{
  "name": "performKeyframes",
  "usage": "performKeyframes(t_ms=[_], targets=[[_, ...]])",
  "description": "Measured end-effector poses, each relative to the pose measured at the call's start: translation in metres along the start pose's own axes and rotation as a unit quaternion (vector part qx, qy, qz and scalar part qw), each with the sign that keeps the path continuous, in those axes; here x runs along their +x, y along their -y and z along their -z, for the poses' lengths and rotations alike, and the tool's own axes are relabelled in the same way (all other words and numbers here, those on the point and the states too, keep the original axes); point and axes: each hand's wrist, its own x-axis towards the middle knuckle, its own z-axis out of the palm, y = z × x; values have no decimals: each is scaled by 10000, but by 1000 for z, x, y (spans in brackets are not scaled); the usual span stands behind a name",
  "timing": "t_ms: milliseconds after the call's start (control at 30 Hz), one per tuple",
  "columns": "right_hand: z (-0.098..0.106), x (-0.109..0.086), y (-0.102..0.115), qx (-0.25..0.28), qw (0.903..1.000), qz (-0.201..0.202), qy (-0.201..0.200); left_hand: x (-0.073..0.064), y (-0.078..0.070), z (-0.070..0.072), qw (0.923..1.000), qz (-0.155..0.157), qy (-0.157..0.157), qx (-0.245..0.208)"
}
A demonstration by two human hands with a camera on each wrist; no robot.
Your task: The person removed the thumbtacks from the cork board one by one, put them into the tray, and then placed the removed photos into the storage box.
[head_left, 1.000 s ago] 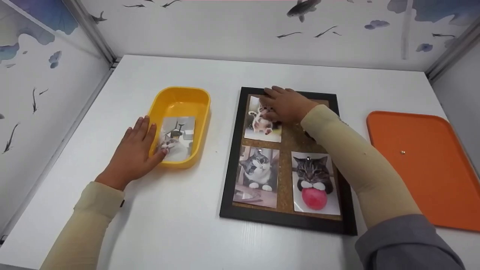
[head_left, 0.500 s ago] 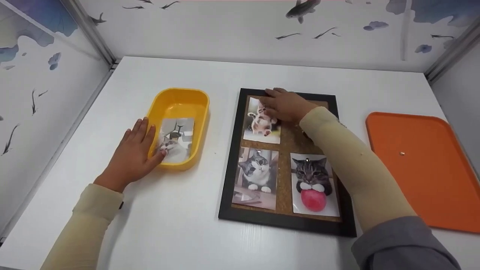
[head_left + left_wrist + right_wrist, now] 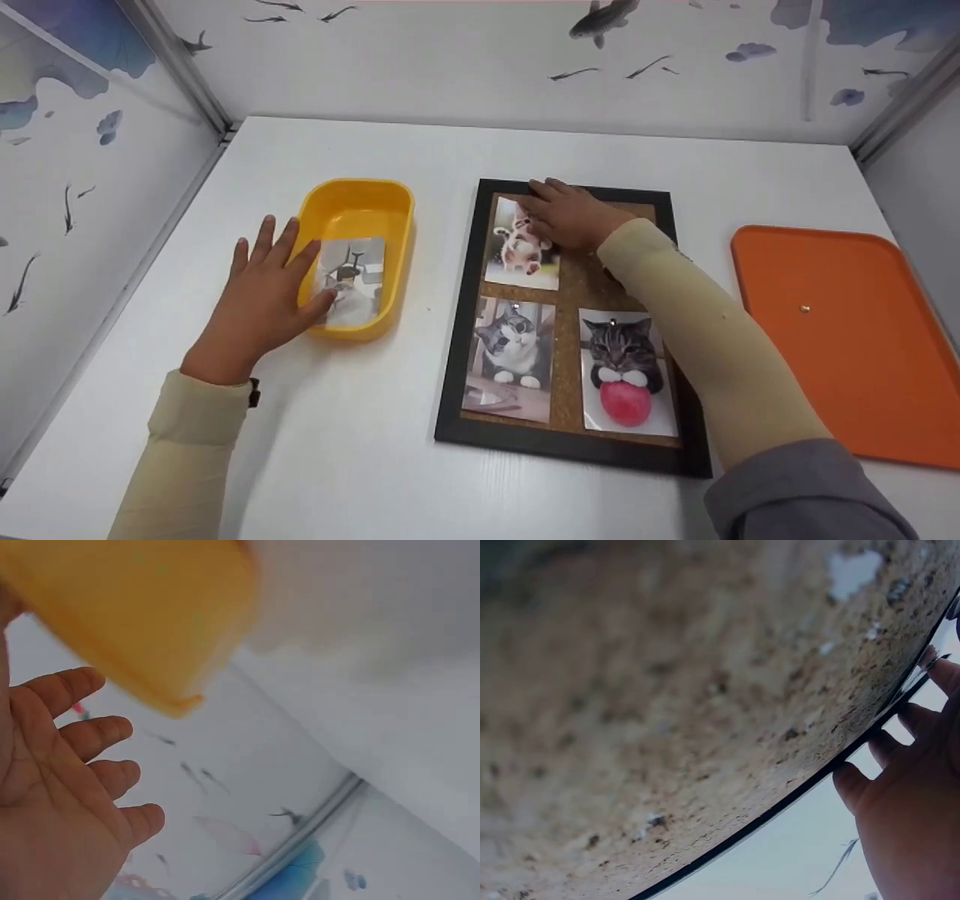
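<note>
Right hand at work on the top-left photo

The right hand (image 3: 574, 217) lies over the upper end of the glossy white kitten photo (image 3: 517, 255), at the top left of the black-framed cork board (image 3: 568, 360) on the white desk (image 3: 337, 450). Its visible fingers are only slightly bent and reach the frame; whether they pinch a pin beneath cannot be told, as the hand covers that spot. The step in hand looks like fixing this photo. Below it, the grey-and-white cat photo (image 3: 517, 367) and the tabby photo with a pink ball (image 3: 626, 367) each carry a pin.

The left hand (image 3: 262, 300) is spread wide and holds nothing, just beside the yellow plastic bin (image 3: 364, 221), where one more cat photo (image 3: 360, 262) lies. A small metallic pin (image 3: 805, 308) sits on the orange tray (image 3: 862, 360).

The next move seems to call for firm, straight pressure, then a light pinch on the binned photo's edge.
</note>
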Motion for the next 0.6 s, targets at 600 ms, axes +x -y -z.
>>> performKeyframes(t_ms=[600], targets=[[1,2,4,-71,9998,-164,-13,118,-151,-67,9706,-2113,1054,471]])
